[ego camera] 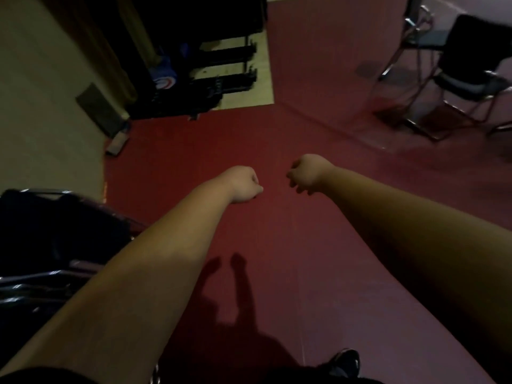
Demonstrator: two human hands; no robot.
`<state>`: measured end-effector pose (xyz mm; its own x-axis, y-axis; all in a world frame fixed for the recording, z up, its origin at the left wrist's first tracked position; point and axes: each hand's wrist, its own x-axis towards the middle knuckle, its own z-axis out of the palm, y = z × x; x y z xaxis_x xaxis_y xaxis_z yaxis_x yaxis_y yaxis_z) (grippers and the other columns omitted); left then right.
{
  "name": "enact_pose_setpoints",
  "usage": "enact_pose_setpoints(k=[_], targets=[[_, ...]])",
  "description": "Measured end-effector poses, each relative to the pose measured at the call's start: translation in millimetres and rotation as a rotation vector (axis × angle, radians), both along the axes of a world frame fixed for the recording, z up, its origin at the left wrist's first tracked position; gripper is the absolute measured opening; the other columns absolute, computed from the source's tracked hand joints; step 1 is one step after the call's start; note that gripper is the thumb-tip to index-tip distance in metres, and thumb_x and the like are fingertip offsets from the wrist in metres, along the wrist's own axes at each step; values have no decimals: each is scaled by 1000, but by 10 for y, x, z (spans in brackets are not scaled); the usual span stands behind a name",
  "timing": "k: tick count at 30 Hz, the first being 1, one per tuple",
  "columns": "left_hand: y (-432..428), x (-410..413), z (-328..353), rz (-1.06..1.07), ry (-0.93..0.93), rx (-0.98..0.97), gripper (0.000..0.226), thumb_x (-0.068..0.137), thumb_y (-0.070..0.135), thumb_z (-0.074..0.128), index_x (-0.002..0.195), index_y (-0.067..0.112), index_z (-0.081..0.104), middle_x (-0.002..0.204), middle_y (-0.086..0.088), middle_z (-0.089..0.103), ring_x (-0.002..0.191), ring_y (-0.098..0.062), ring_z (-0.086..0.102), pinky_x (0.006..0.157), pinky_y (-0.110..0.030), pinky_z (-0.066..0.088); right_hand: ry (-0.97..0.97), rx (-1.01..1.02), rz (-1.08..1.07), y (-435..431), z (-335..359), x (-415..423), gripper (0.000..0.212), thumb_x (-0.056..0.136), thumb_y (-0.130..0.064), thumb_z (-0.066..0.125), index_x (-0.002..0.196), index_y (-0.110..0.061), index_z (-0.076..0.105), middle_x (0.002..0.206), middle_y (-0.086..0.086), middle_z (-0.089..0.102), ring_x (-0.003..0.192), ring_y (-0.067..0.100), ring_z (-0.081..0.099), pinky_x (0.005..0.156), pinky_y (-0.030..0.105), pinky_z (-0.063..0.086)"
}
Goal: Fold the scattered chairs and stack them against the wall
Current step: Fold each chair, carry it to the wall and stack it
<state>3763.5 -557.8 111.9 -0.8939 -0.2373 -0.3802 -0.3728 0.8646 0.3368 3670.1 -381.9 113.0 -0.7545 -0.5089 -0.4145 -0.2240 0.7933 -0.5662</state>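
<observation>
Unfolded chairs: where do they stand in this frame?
In the head view, the unfolded chairs stand at the upper right on the red floor, well beyond the right hand.

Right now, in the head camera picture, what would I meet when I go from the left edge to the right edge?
Dark chrome-framed chairs at the left edge → left hand → right hand → unfolded chairs at the upper right.
</observation>
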Motion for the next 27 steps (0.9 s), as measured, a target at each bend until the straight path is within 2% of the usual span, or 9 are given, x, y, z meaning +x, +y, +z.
enact_pose_setpoints(k=[2,5,8,12,18,24,27], targets=[[572,-521,22,-92,-5,-5,18,99,30,68,101,14,76,101,-6,78,93,-23,72,76,-27,50,-22,-3,-90,607,-33,-406,29,107,-19,50,107,0,72,101,12,78,85,30,78,76,48,66],[1436,-1269,30,-231,7,-21,16,99,32,67,106,19,73,110,-4,76,106,-24,70,87,-28,51,-101,-54,-248,1502,-103,-1012,27,109,-18,49,114,0,68,95,5,74,78,24,74,79,47,63],[2194,-1864,34,-333,34,-41,21,100,34,65,111,18,75,114,-3,75,110,-23,67,87,-28,49,-131,-82,-379,2276,-158,-1498,26,107,-18,50,117,0,67,91,4,73,74,24,72,84,50,62],[2940,-2480,-67,-428,-4,2,21,99,30,65,108,15,77,108,-5,78,104,-25,72,89,-30,55,-124,-71,-483,3112,-204,-1924,26,106,-18,51,117,-1,68,97,5,77,80,26,75,76,44,62],[3718,-3414,-336,-525,-59,126,23,100,27,65,94,9,77,90,-10,80,87,-29,77,76,-34,60,-151,-60,-642,4058,-381,-2412,25,106,-16,52,117,-2,70,90,1,76,77,22,74,74,40,61],[4305,-4458,-588,-633,-98,213,21,98,28,65,91,11,77,87,-9,80,86,-31,78,80,-42,62,-140,-9,-722,4597,-509,-3093,25,104,-16,53,114,-2,71,100,8,79,89,27,77,73,39,60],[4564,-5154,-726,-670,-101,272,20,100,26,64,93,11,76,89,-5,80,84,-26,78,74,-37,62,-116,35,-763,4799,-558,-3670,25,103,-16,54,110,-2,73,95,5,79,86,26,78,70,38,61]])
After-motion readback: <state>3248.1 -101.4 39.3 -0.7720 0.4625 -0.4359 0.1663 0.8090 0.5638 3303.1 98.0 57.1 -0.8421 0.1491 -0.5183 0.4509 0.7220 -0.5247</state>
